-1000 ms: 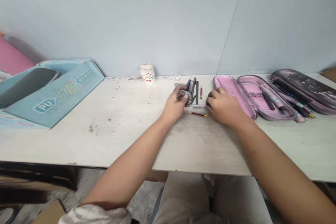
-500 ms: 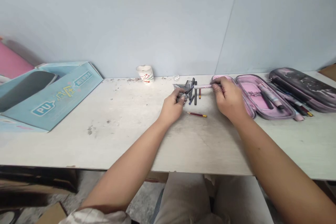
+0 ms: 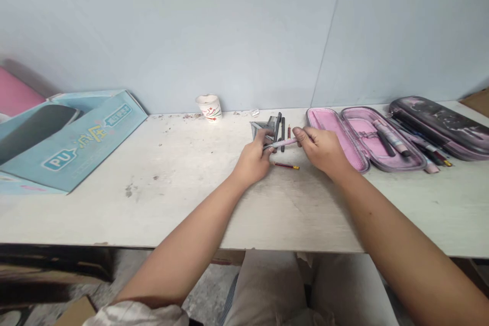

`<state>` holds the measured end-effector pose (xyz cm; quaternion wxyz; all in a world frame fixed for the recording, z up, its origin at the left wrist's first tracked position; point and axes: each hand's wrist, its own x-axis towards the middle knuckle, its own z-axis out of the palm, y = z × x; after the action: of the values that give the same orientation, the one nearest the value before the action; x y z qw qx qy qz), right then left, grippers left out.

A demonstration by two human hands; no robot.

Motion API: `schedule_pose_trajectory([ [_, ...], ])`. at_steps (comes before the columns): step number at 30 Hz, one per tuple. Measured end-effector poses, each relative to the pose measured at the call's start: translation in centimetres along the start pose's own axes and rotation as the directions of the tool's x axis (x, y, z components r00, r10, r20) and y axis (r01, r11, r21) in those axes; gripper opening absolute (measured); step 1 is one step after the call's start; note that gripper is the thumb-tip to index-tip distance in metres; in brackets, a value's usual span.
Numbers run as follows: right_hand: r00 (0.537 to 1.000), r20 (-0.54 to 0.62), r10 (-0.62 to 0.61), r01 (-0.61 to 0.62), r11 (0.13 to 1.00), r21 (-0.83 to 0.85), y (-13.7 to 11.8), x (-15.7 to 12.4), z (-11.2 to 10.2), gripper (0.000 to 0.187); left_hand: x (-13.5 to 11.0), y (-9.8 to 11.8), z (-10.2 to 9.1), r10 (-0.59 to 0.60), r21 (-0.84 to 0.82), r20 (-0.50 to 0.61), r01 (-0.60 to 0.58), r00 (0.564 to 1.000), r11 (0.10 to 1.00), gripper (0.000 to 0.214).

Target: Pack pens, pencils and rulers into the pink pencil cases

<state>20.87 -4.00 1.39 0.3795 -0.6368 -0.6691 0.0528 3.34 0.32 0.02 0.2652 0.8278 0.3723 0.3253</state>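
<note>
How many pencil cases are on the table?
2. The open pink pencil case lies just right of the right hand, and the dark pencil case lies further right, behind it. Others may be hidden out of view.

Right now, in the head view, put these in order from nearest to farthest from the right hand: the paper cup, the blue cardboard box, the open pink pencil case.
Measured from the right hand:
1. Open pink pencil case: just ahead and to the right of the hand.
2. Paper cup: far back, to the left.
3. Blue cardboard box: farther left still.
</note>
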Motion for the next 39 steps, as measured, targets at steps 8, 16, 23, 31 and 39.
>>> schedule_pose_trajectory([
  [8, 0.998, 0.066, -0.014, 0.004, 0.988, 0.151, 0.2, 0.3, -0.7, 0.035, -0.1, 0.3, 0.3, 0.022, -0.012, -0.012, -0.022, 1.0, 1.0, 0.028],
  [16, 0.996, 0.08, -0.038, 0.018, 0.97, 0.242, 0.4, 0.4, -1.0, 0.024, 0.1, 0.3, 0.2, 0.01, -0.007, -0.055, -0.011, 0.998, 1.0, 0.027],
  [23, 0.996, 0.056, -0.068, 0.046, 0.942, 0.332, 0.5, 0.4, -0.9, 0.027, 0.1, 0.1, 0.3, 0.01, 0.002, -0.052, -0.009, 0.999, 1.0, 0.03],
  [31, 0.996, 0.039, -0.086, 0.074, 0.966, 0.246, 0.5, 0.5, -1.1, 0.025, 0.2, -0.1, 0.2, 0.013, -0.015, -0.075, -0.014, 0.997, 1.0, 0.031],
  [39, 0.997, 0.049, -0.063, 0.051, 0.974, 0.222, 0.5, 0.4, -1.0, 0.028, -0.1, 0.3, 0.3, 0.038, -0.018, -0.055, -0.04, 0.998, 0.999, 0.033],
])
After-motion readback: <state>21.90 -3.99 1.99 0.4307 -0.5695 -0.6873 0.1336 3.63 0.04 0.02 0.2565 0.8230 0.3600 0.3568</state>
